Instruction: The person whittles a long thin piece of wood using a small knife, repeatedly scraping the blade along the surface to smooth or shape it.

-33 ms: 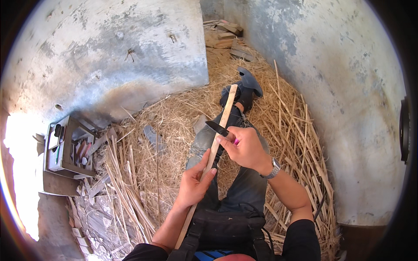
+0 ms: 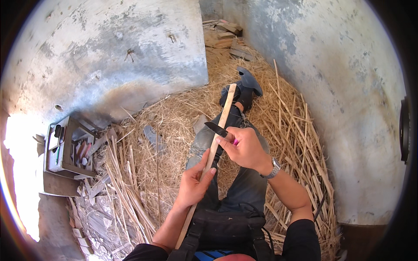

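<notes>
Knife (image 2: 215,128) is barely shifting, staying across strip (image 2: 227,108)
Left hand (image 2: 194,185) is holding strip; beyond its fingers (image 2: 202,160), right hand (image 2: 246,147) is gripping knife

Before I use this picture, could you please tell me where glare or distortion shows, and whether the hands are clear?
Head view: glare washes out the gap at far left; the walls look bowed; the left hand, right hand, knife and stick look fairly sharp.

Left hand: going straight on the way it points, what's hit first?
The left hand would likely meet the right hand first, with the knife just beyond, up along the strip. Depth is unclear in this one view.
</notes>
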A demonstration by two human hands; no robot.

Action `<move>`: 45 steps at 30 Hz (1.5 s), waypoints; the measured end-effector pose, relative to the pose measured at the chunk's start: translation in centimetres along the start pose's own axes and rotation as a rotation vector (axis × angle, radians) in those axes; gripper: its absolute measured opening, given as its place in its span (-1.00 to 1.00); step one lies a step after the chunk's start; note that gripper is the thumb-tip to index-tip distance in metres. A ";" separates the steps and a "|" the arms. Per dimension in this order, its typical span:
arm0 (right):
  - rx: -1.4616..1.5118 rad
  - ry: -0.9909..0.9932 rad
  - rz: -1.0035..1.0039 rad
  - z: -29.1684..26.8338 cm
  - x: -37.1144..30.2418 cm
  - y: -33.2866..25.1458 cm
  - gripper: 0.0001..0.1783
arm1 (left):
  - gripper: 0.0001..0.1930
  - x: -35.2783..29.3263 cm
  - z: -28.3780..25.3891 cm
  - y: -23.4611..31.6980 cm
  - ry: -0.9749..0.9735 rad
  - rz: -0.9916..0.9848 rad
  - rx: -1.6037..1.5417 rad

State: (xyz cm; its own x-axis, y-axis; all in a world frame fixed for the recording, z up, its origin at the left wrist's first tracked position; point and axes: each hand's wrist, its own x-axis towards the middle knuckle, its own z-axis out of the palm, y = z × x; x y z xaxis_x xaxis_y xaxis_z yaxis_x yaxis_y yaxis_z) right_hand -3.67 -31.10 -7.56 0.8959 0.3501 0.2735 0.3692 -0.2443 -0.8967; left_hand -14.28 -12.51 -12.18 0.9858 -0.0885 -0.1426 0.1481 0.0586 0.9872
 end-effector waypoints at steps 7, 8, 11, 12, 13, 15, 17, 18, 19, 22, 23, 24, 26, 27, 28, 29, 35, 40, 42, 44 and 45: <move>-0.074 0.146 -0.061 -1.7 0.4 1.8 -0.66 | -0.42 -0.1 -1.6 -0.1 -0.165 -0.049 -0.271; -0.088 0.181 -0.075 -2.2 0.7 2.3 -0.65 | -0.44 -0.1 -1.4 0.1 -0.191 -0.054 -0.311; -0.115 0.321 -0.152 -3.3 2.5 4.1 -0.50 | -0.46 -0.2 -0.9 0.0 -0.239 -0.096 -0.445; -0.185 0.339 -0.142 -3.9 2.8 4.5 -0.50 | -0.47 -0.2 -0.7 -0.1 -0.254 -0.115 -0.495; -0.246 0.353 -0.133 -4.3 3.4 4.3 -0.50 | -0.47 -0.3 -0.8 -0.1 -0.251 -0.139 -0.534; -0.388 0.341 -0.115 -5.1 4.5 4.6 -0.54 | -0.47 -0.5 -0.9 -0.1 -0.244 -0.186 -0.611; -0.352 0.344 -0.123 -4.9 4.5 4.2 -0.55 | -0.48 -0.7 -0.7 0.1 -0.255 -0.203 -0.631; -0.333 0.346 -0.127 -4.6 4.4 4.0 -0.56 | -0.49 -0.7 -0.6 0.3 -0.260 -0.211 -0.642; -0.324 0.325 -0.179 -3.6 4.1 4.3 -0.57 | -0.50 -0.8 -0.8 0.5 -0.230 -0.209 -0.645; -0.337 0.256 -0.280 -1.9 2.8 5.9 -0.58 | -0.50 -0.6 -0.8 0.4 -0.191 -0.215 -0.679; -0.356 0.224 -0.285 -2.1 2.5 6.1 -0.59 | -0.50 -0.6 -1.0 0.3 -0.202 -0.219 -0.695; -0.376 0.193 -0.290 -2.4 2.3 6.3 -0.59 | -0.50 -0.6 -1.1 0.2 -0.213 -0.222 -0.712; -0.400 0.230 -0.266 -3.3 3.1 6.7 -0.60 | -0.51 -0.5 -0.7 0.3 -0.192 -0.262 -0.707; -0.414 0.249 -0.253 -3.8 3.5 6.8 -0.60 | -0.51 -0.5 -0.6 0.3 -0.183 -0.282 -0.705; -0.407 0.283 -0.220 -3.9 3.9 6.6 -0.59 | -0.51 -0.5 -0.6 0.3 -0.200 -0.271 -0.683; -0.400 0.317 -0.187 -4.0 4.3 6.2 -0.59 | -0.51 -0.6 -0.7 0.2 -0.217 -0.261 -0.660; -0.416 0.042 -0.379 0.3 0.5 5.4 -0.61 | -0.51 0.2 -1.7 0.6 -0.188 -0.238 -0.700; -0.426 0.205 -0.224 -2.5 3.2 5.2 -0.63 | -0.50 0.6 -1.7 0.5 -0.206 -0.284 -0.664; -0.471 0.326 -0.225 -3.2 4.6 5.1 -0.64 | -0.49 0.4 -1.5 0.6 -0.244 -0.268 -0.589; -0.478 0.310 -0.301 -2.1 4.4 5.0 -0.64 | -0.47 0.8 -1.3 0.8 -0.207 -0.255 -0.576; -0.464 0.233 -0.371 -0.1 2.7 5.2 -0.64 | -0.45 1.0 -1.3 0.8 -0.187 -0.250 -0.571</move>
State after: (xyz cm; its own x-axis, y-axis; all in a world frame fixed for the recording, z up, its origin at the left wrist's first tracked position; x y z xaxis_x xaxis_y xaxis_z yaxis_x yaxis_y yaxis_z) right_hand 0.65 -31.51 -11.46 0.6988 0.2936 0.6523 0.6870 -0.5295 -0.4976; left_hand -13.04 -11.23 -11.67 0.8931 -0.3370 -0.2978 0.4412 0.5280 0.7256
